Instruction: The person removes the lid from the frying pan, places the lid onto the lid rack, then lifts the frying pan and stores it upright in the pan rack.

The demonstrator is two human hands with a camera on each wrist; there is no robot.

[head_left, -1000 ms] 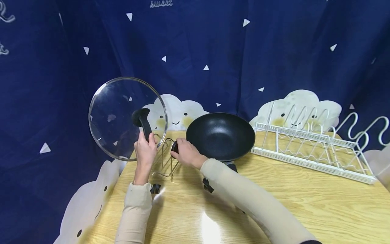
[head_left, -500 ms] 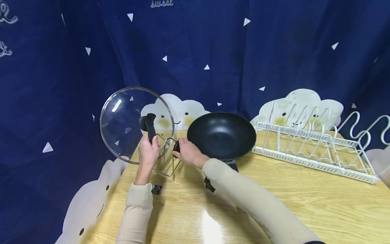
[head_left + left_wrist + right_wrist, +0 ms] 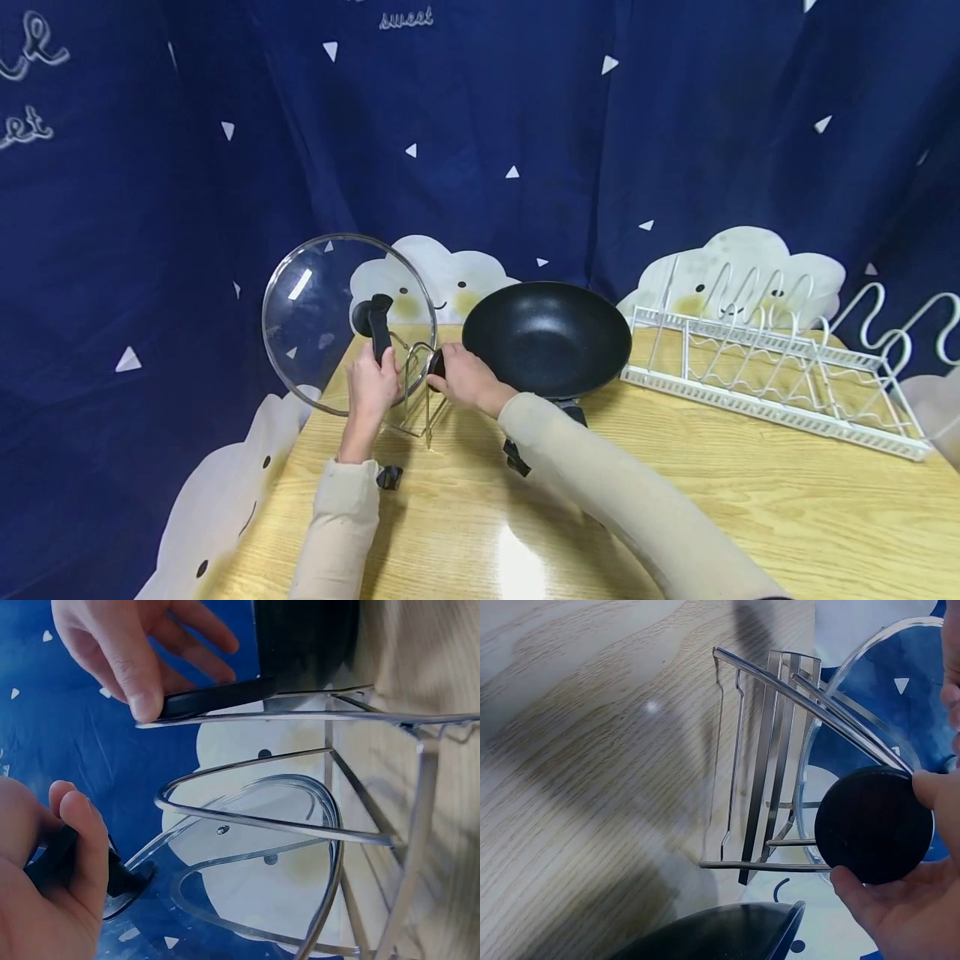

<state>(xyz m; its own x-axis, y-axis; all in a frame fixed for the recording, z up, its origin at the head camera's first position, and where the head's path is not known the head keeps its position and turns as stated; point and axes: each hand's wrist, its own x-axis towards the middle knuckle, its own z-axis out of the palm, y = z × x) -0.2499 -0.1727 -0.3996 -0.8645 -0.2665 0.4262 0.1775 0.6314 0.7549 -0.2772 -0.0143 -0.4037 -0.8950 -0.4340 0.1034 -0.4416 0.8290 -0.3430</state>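
My left hand point(image 3: 371, 383) grips the black handle point(image 3: 381, 325) of a large clear glass lid point(image 3: 322, 300) with a metal rim, held upright at the left. In the left wrist view, the lid's rim point(image 3: 337, 847) hangs down among the loops of a small metal wire rack point(image 3: 421, 780) standing on the table. With thumb and fingers, my right hand point(image 3: 468, 379) pinches a flat black disc point(image 3: 874, 825) at the top of the rack's nearest loop. A black wok point(image 3: 547, 342) stands just right of that hand, its handle partly hidden by the right sleeve.
A white wire dish rack point(image 3: 772, 408) with tall loops stands at the right of the wooden table point(image 3: 450, 533). A small black object point(image 3: 389, 477) shows beside the left wrist. Behind the table hangs a dark blue curtain point(image 3: 480, 100) with white clouds.
My left hand has brought the lid to the right and lower, its rim now overlapping the metal rack more. The right hand keeps its pinch on the disc.
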